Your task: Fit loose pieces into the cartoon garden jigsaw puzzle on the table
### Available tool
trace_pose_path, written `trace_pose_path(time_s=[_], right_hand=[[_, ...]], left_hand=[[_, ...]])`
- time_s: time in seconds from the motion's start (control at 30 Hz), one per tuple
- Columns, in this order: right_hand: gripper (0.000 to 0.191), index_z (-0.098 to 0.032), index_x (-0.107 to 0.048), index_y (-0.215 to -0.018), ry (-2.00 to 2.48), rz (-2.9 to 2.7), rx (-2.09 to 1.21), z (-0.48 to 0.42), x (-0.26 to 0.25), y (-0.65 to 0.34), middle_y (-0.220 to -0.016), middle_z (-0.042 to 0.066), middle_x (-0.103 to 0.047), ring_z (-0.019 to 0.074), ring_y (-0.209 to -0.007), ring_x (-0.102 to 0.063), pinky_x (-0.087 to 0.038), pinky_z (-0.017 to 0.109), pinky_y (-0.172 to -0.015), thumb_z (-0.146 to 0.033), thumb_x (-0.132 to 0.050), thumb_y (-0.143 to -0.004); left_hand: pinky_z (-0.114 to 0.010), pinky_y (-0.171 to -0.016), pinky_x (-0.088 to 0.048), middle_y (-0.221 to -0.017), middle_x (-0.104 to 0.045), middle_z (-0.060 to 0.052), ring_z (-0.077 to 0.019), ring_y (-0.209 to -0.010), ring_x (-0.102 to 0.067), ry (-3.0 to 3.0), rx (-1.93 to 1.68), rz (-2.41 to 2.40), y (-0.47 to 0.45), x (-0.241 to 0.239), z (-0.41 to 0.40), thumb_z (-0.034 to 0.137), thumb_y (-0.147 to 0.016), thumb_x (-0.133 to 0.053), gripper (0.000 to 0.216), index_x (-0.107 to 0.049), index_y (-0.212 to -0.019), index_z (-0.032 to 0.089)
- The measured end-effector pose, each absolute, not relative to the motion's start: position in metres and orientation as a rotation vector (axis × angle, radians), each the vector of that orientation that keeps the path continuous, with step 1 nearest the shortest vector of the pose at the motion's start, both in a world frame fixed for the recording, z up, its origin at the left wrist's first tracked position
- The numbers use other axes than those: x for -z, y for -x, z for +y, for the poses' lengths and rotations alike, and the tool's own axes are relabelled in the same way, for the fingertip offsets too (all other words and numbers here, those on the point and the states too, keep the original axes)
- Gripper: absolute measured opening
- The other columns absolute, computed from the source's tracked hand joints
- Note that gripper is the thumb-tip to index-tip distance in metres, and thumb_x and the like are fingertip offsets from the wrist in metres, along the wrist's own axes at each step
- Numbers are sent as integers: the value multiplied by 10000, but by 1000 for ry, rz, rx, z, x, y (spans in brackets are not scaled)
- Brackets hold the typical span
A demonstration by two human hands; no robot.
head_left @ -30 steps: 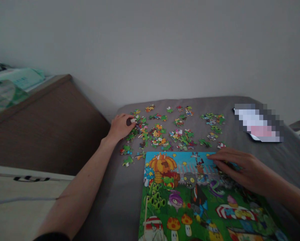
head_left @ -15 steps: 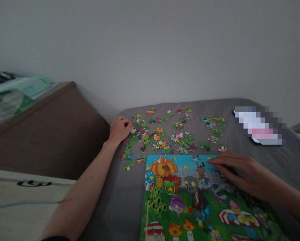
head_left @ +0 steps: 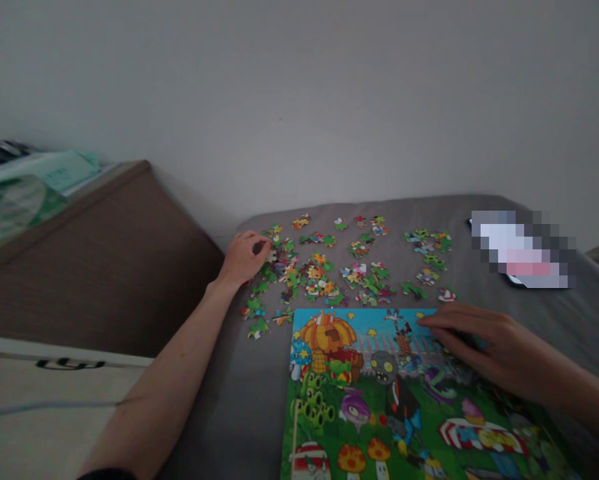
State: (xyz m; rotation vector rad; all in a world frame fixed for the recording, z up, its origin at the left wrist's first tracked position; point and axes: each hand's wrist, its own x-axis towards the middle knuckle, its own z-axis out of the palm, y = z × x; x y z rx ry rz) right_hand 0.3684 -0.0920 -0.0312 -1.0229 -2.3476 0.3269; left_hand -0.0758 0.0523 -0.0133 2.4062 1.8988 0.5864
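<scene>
My left hand (head_left: 245,258) is at the left edge of a spread of loose jigsaw pieces (head_left: 322,287). Its thumb and forefinger are pinched together on a pale puzzle piece (head_left: 272,255), partly hidden by the fingertips. A colourful cartoon puzzle board (head_left: 359,373), with a pumpkin, a zombie and mushrooms on it, lies near me. Over the board's upper right part rests my right hand (head_left: 489,340), fingers stretched out and thumb apart, with its fingertips by the blue sky strip. That hand covers some of the picture, and nothing shows in it.
Behind the board, more pieces lie on the grey cloth (head_left: 459,267). A phone (head_left: 519,257), its screen blurred out, lies at the right. A brown cabinet side (head_left: 89,267) and a pale drawer front (head_left: 39,427) with a dark handle stand at the left. The wall (head_left: 299,100) closes off the back.
My left hand has shifted slightly right, and the pale piece at its fingertips has moved along with it. My right hand stays in place on the board.
</scene>
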Motion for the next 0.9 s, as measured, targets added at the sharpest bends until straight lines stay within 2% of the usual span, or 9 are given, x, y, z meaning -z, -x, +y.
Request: trace_pose_path(time_s=[0.17,0.33,0.53,0.77,0.9], right_hand=[[249,-290,-773,-1104,1032,-2333,-328,-92,29,-366,-1027,20,-825,281,-976,-801,-699,428,-814,-236,-562,-984],[245,-286,-773,-1098,1024,-2340,-321,-92,27,-364,-1008,20,-826,278,-963,-803,-700,411,-802,-237,-559,-989],[252,-277,-767,-1109,1023,-2368,-283,-92,29,-366,-1012,17,-826,255,-940,-808,-698,396,-805,-247,-540,-1002],[236,-265,-747,-1107,994,-2356,-233,-93,26,-366,-1004,26,-824,244,-953,-806,-692,338,-782,-247,-532,-1011],[224,-261,-746,-1101,986,-2345,-217,-93,23,-366,-991,20,-824,239,-941,-808,-690,336,-788,-246,-543,-1007]], left_hand=[[-385,-979,-531,-1109,-727,-55,-235,-1030,-670,-2457,-474,1616,73,6,44,455,-990,-508,344,-751,-1127,253],[-454,-1098,-452,-1220,-697,-67,-265,-1192,-613,-2500,-384,1495,74,9,44,525,-955,-611,340,-747,-1149,281],[-502,-1135,-412,-1355,-642,-74,-303,-1273,-563,-2521,-307,1438,78,12,45,685,-889,-653,523,-722,-1234,299],[-519,-1139,-396,-1357,-638,-82,-307,-1282,-551,-2569,-327,1430,71,13,43,707,-942,-567,543,-727,-1239,282],[-498,-1143,-385,-1334,-657,-68,-270,-1279,-553,-2604,-342,1420,65,8,41,587,-1073,-369,509,-748,-1221,281]])
